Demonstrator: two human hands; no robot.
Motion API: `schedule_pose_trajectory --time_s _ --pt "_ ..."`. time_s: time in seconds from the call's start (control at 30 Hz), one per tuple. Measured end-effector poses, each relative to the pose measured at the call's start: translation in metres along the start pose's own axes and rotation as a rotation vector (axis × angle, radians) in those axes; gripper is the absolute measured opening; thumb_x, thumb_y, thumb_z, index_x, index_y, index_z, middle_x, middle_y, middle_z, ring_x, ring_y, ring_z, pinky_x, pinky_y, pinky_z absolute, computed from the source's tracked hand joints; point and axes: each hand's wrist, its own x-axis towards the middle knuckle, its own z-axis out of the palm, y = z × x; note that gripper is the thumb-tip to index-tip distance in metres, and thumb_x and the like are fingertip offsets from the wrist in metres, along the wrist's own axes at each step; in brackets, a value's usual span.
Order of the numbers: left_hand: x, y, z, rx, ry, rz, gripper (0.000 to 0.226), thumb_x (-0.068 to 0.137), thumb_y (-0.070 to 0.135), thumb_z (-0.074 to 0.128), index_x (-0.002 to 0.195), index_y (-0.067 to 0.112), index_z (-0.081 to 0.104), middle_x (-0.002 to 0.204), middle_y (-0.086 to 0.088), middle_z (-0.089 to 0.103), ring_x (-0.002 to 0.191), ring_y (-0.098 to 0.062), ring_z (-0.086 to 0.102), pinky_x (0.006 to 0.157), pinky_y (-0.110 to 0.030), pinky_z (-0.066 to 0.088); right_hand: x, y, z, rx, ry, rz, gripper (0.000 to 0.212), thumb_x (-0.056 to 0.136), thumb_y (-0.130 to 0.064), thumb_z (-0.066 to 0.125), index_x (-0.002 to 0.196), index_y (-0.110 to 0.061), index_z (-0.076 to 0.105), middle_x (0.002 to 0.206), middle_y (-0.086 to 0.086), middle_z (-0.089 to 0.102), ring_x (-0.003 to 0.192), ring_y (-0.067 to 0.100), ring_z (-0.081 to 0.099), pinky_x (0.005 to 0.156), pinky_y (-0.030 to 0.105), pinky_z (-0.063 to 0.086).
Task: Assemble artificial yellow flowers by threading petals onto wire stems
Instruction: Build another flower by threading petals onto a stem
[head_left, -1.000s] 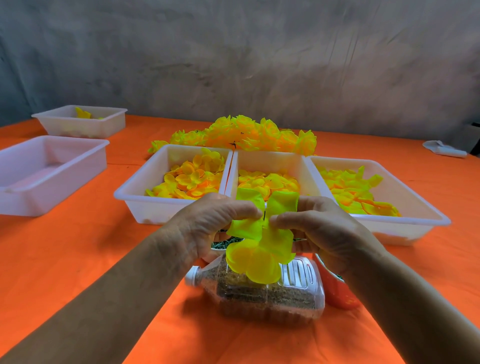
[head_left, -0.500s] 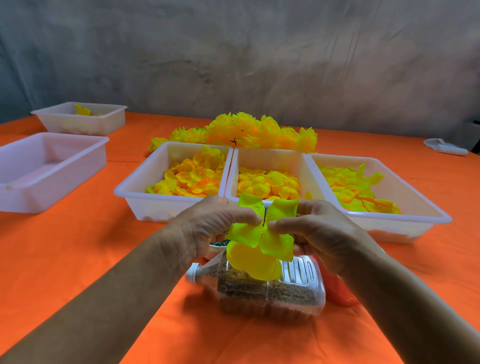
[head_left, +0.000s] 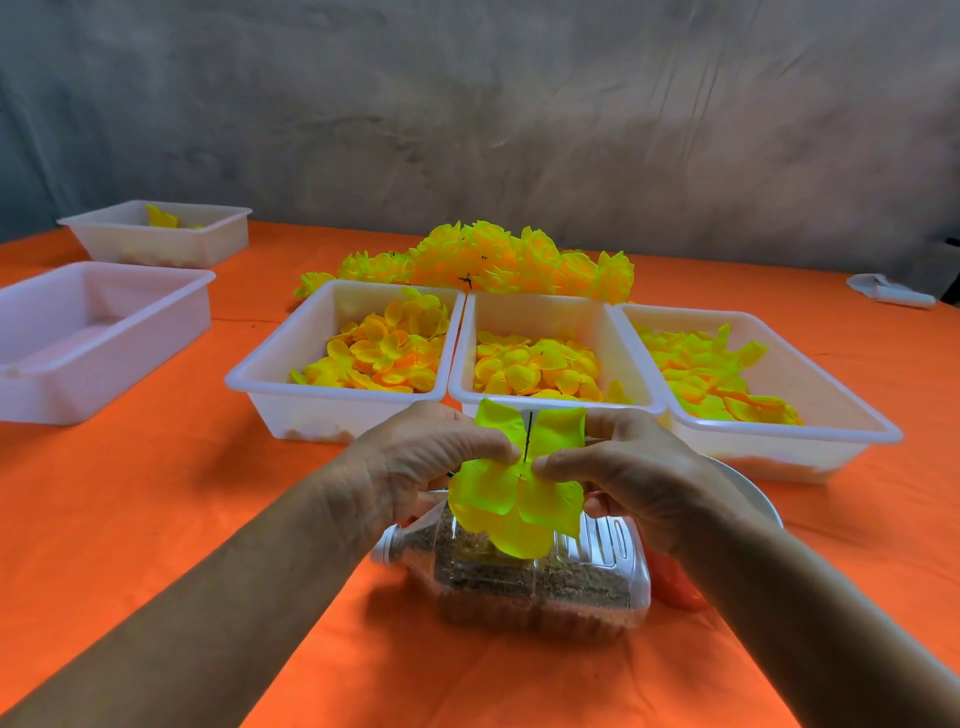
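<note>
Both my left hand (head_left: 415, 462) and right hand (head_left: 623, 467) are pinching the yellow-green fabric petal layer (head_left: 519, 483) on the thin dark wire stem (head_left: 528, 434) above the sand-filled clear plastic bottle (head_left: 540, 577), where uneven pushing is risking tearing the petal's hole or bending the wire.

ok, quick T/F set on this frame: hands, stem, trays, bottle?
1. Both hands, left hand and right hand, pinch the petals at the stem. True.
2. The stem is bare of petals. False: petals sit on it, and its tip pokes above them.
3. The bottle stands upright. False: it lies on its side below the hands.
4. Three trays ahead hold loose petals. True.
5. The flower pile lies inside a tray. False: it lies on the table behind the trays.
</note>
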Motion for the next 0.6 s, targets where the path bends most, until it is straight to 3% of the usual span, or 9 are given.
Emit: schedule_pose_trajectory --time_s 0.1,0.2,0.33,0.43,0.6 --pt "0.001 0.0 -0.001 0.013 -0.006 -0.028 0.027 0.059 0.017 0.082 0.077 0.004 0.067 0.088 -0.019 0.064 0.085 -0.029 0.058 0.084 -0.044 0.046 0.001 0.001 0.002 0.007 0.003 0.005 0.016 0.072 -0.005 0.074 0.083 -0.016 0.069 0.052 -0.013 0.062 0.038 -0.008 0.048 0.055 0.025 0.034" --pt "0.003 0.0 -0.002 0.01 -0.01 -0.035 0.008 0.07 0.009 0.075 0.072 0.006 0.068 0.08 -0.013 0.068 0.078 -0.025 0.062 0.078 -0.037 0.05 0.001 0.002 0.001 0.011 0.002 0.01 0.017 0.07 -0.005 0.075 0.081 -0.016 0.069 0.054 -0.013 0.063 0.039 -0.008 0.049 0.055 0.025 0.035" --pt "0.003 0.002 0.0 0.029 -0.014 -0.031 0.013 0.071 0.005 0.073 0.082 -0.001 0.069 0.082 -0.015 0.065 0.08 -0.027 0.06 0.078 -0.039 0.049 0.003 0.004 0.004 -0.009 -0.007 0.025 0.016 0.069 -0.004 0.075 0.078 -0.016 0.069 0.051 -0.012 0.062 0.039 -0.006 0.049 0.055 0.025 0.036" --pt "0.003 0.0 0.003 0.071 -0.029 0.017 0.006 0.073 -0.001 0.07 0.07 0.002 0.065 0.071 -0.012 0.062 0.064 -0.021 0.057 0.063 -0.028 0.045 0.005 0.007 0.004 -0.043 0.0 0.033 0.016 0.069 -0.002 0.074 0.068 -0.017 0.068 0.048 -0.011 0.054 0.042 0.0 0.046 0.052 0.023 0.037" --pt "0.002 -0.002 0.002 -0.028 -0.082 0.019 0.022 0.076 -0.011 0.064 0.059 0.003 0.062 0.051 -0.002 0.063 0.043 -0.008 0.059 0.042 -0.012 0.044 0.004 0.011 -0.001 -0.031 -0.025 0.022 0.013 0.074 -0.007 0.073 0.069 -0.018 0.069 0.044 -0.011 0.053 0.037 -0.002 0.045 0.046 0.02 0.038"
